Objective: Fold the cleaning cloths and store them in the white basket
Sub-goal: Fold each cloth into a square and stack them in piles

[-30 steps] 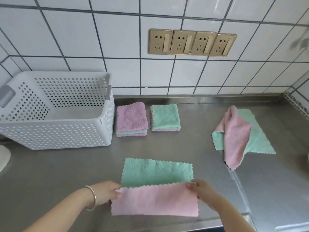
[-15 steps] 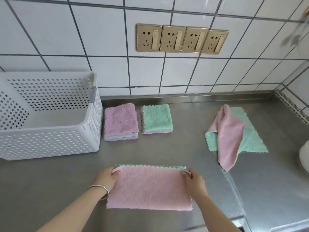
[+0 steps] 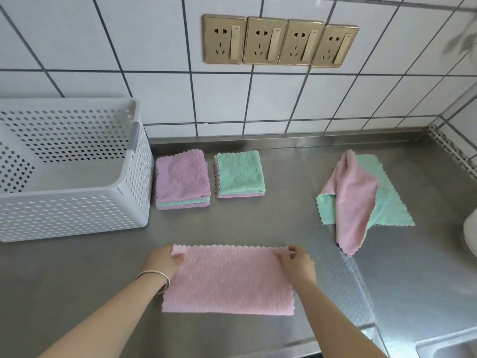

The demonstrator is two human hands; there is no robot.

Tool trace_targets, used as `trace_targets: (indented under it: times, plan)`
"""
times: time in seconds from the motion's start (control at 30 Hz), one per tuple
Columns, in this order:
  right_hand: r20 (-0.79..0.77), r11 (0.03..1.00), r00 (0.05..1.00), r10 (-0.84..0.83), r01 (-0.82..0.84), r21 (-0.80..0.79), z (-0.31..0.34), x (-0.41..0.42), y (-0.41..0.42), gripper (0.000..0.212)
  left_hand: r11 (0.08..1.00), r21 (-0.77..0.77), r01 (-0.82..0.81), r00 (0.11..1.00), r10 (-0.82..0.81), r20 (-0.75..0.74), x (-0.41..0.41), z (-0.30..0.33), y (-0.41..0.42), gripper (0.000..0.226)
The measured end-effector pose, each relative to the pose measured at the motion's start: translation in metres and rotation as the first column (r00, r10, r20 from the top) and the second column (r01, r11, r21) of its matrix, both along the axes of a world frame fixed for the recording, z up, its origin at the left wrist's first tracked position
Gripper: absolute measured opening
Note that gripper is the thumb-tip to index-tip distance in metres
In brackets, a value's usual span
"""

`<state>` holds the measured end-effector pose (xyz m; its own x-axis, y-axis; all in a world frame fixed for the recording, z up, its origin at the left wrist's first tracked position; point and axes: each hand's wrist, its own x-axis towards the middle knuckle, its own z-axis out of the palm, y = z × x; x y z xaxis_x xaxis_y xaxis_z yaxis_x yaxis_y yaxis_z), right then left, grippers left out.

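Lower centre of frame: pink cloth [image 3: 228,280] folded in half, flat on steel counter [image 3: 258,223]. L hand [image 3: 162,262] pinches its upper-left corner, R hand [image 3: 296,262] pinches upper-right corner, fingers curled round the edge. White basket [image 3: 74,208] at left, nothing visible inside. Just right of it, 2 folded stacks: pink-topped stack [image 3: 182,180] & green-topped stack [image 3: 241,173]. Right side: loose pink+green cloths [image 3: 361,200], unfolded, overlapping. 4 gold sockets [image 3: 280,41] on tiled wall, top centre.
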<state>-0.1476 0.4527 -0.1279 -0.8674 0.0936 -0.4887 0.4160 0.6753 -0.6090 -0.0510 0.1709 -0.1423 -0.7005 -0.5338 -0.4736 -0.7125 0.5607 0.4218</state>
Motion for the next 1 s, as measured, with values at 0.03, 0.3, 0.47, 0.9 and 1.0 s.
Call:
trace_targets:
  times: [0.03, 0.3, 0.47, 0.9, 1.0]
  plan:
    - [-0.011, 0.999, 0.999, -0.043, 0.043, -0.034, 0.001, 0.003, 0.0, 0.016, 0.998, -0.036, -0.046, 0.998, 0.045, -0.037, 0.002, 0.002, 0.003, 0.035]
    - [-0.008, 0.99, 0.993, -0.118, 0.119, 0.074, 0.0, 0.061, 0.018, 0.044, 0.586, -0.561, 0.585, 0.667, -0.741, -0.078, 0.016, -0.007, 0.062, 0.061]
    - [0.151, 0.972, 0.989, -0.006, -0.03, 0.235, 0.002, 0.08, 0.015, 0.037, 0.42, -0.517, 0.746, 0.532, -0.842, 0.085, 0.021, -0.031, 0.09, 0.071]
    - [-0.012, 0.945, 0.99, 0.14, -0.13, 0.299, 0.011, 0.098, 0.009, 0.008, 0.609, -0.206, 0.766, 0.627, -0.779, 0.029, 0.008, 0.003, 0.105, 0.09]
    - [-0.338, 0.962, 0.924, 0.179, -0.093, 0.256, 0.019, 0.104, -0.006, 0.025, 0.87, 0.202, 0.45, 0.891, -0.423, -0.162, 0.001, 0.038, 0.123, 0.079]
